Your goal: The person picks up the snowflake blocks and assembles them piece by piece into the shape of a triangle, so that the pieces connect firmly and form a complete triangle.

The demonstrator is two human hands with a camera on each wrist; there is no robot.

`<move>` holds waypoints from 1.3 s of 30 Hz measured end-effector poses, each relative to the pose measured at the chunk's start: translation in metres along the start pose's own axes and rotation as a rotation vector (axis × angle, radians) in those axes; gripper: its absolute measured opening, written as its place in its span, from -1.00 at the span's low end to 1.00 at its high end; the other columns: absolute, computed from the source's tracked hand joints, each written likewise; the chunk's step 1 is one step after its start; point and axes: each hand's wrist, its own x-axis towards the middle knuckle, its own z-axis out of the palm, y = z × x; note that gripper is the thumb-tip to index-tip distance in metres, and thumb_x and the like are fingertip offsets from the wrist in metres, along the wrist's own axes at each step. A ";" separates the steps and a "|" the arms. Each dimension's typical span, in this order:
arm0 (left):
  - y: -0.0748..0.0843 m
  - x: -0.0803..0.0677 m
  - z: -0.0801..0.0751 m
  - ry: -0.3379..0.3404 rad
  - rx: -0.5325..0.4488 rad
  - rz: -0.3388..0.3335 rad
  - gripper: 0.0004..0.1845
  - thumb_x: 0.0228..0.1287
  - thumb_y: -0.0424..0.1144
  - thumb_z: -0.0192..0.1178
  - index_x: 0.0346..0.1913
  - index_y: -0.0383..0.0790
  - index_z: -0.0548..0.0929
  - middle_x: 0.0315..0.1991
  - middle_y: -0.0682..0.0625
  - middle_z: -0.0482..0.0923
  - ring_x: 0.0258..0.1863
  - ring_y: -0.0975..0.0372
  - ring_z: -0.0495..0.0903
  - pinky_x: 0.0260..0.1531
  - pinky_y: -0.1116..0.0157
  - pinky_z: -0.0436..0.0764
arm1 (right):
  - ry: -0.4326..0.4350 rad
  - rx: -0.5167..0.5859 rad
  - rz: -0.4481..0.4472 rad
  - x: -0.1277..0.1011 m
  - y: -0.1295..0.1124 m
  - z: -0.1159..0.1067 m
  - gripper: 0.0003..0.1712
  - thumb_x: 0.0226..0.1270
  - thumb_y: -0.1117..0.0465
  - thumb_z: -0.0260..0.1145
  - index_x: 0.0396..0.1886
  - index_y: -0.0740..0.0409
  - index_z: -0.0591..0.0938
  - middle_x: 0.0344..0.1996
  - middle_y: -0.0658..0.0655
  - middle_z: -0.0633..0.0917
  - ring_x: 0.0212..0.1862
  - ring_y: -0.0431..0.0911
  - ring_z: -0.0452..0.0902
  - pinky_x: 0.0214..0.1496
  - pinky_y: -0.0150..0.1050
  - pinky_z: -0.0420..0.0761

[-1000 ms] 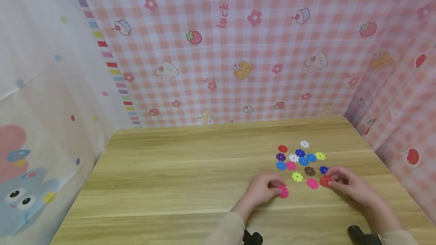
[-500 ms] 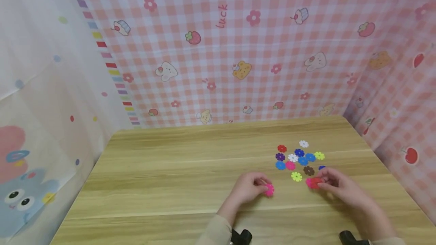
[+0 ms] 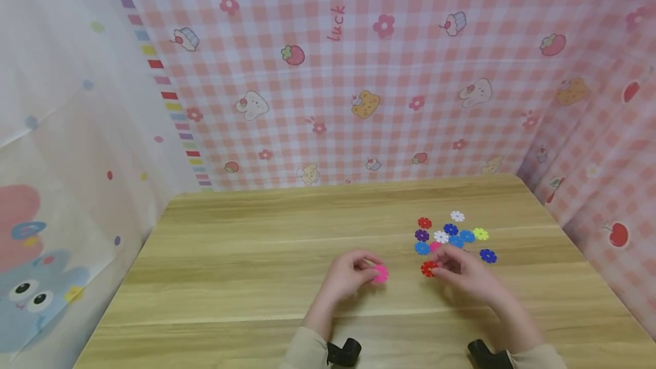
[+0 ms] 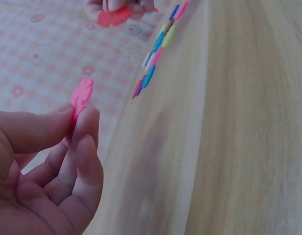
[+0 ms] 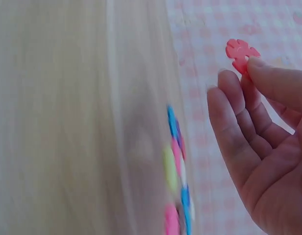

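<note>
While both hands are raised just above the wooden table [image 3: 256,255], a small flower-shaped disc is pinched in each. A pink disc [image 3: 380,273] is held by the left hand [image 3: 348,275] between thumb and forefinger, edge-on in the left wrist view [image 4: 81,96], with most of the disc standing clear of the fingertips [image 4: 87,120]; the remaining fingers are curled loosely beneath. A red disc [image 3: 428,269] is held by the right hand [image 3: 463,271] in the same way, only its lower rim being caught between thumb and forefinger [image 5: 249,61], the other fingers half straightened. The two discs are kept apart, near one another, with a gap of bare table seen between them from the head camera.

Just behind the right hand, a loose cluster of like discs is spread flat on the table: a red one [image 3: 424,222], a white one [image 3: 457,216], a purple one [image 3: 422,236], a second white one [image 3: 441,237], two dark blue [image 3: 450,229] [image 3: 488,255], light blue ones [image 3: 422,248] [image 3: 466,236] and a yellow-green one [image 3: 480,234]. Part of the cluster is hidden by the right hand's fingers.

Beige sleeves [image 3: 302,352] are seen at the lower edge, with a dark wrist-mounted device [image 3: 343,352] at each cuff. The table is enclosed by pink checked cloth [image 3: 359,73] printed with cartoon figures.
</note>
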 end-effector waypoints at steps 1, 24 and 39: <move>0.001 -0.001 -0.001 0.004 -0.013 -0.006 -0.83 0.17 -0.46 0.37 -0.19 -0.20 0.75 -0.48 0.06 0.61 -0.49 0.29 0.57 -0.51 0.36 0.58 | -0.001 0.002 0.006 0.003 -0.001 0.005 -0.85 0.29 0.41 0.35 -0.18 0.22 0.60 -0.33 0.09 0.61 -0.27 -0.26 0.51 -0.23 -0.37 0.60; -0.004 -0.011 -0.012 0.102 -0.235 -0.013 -0.90 0.26 -0.52 0.24 -0.18 -0.45 0.65 -0.49 -0.11 0.64 -0.46 -0.02 0.71 -0.37 0.11 0.73 | 0.043 0.075 0.077 0.039 -0.025 0.069 -0.92 0.22 0.33 0.42 -0.34 0.09 0.68 -0.38 -0.06 0.69 -0.26 -0.16 0.61 -0.12 -0.28 0.65; -0.004 -0.013 -0.015 0.203 -0.344 -0.007 -0.86 0.23 -0.57 0.23 -0.16 -0.55 0.61 -0.43 -0.13 0.65 -0.42 -0.12 0.71 -0.34 0.07 0.73 | 0.092 -0.002 0.117 0.052 -0.031 0.083 -0.92 0.23 0.30 0.43 -0.39 0.07 0.68 -0.41 -0.12 0.65 -0.29 -0.17 0.54 -0.17 -0.27 0.59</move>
